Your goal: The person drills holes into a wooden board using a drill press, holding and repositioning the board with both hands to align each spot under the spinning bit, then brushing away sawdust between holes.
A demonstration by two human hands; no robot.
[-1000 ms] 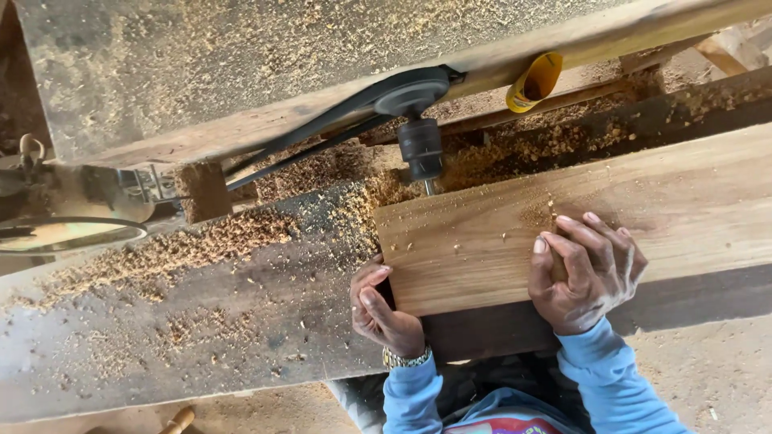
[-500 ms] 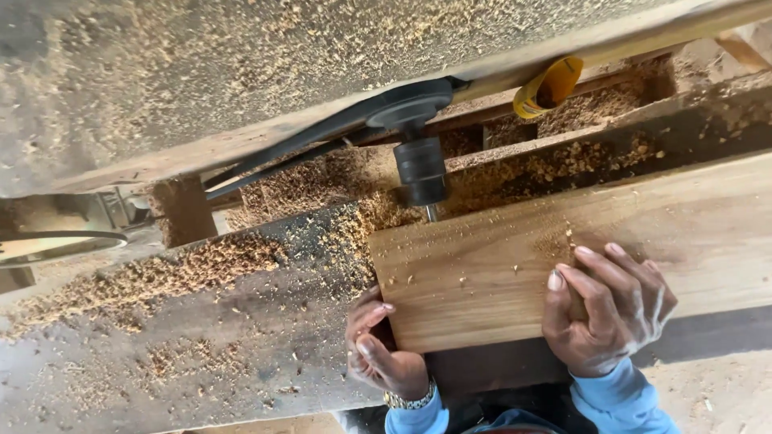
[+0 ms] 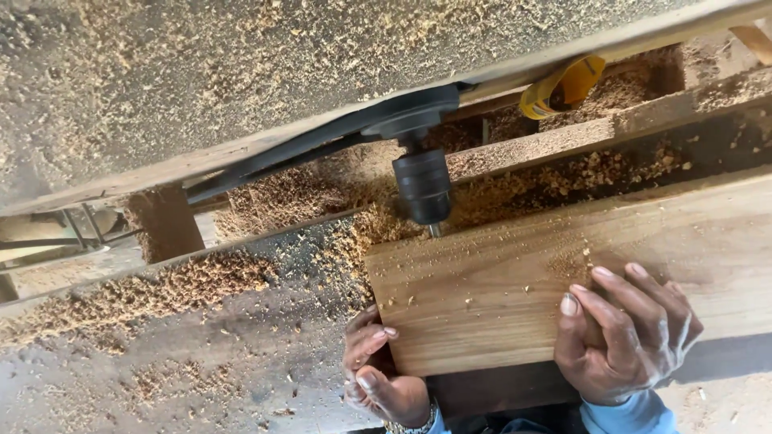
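Wood, pale and thick: the plank [image 3: 563,281] lies flat on the dusty worktop [image 3: 201,354], its far edge against the bit of a dark drill chuck [image 3: 422,189]. Nearest, the left hand [image 3: 378,374] curls round the plank's near corner, fingers hooked on the end. The right hand [image 3: 623,337] lies spread on top, clasping the near edge. It looks stiff and heavy (sawdust may make it slide), best held by its edges. Beyond, shavings [image 3: 305,193] and a yellow object [image 3: 563,84].
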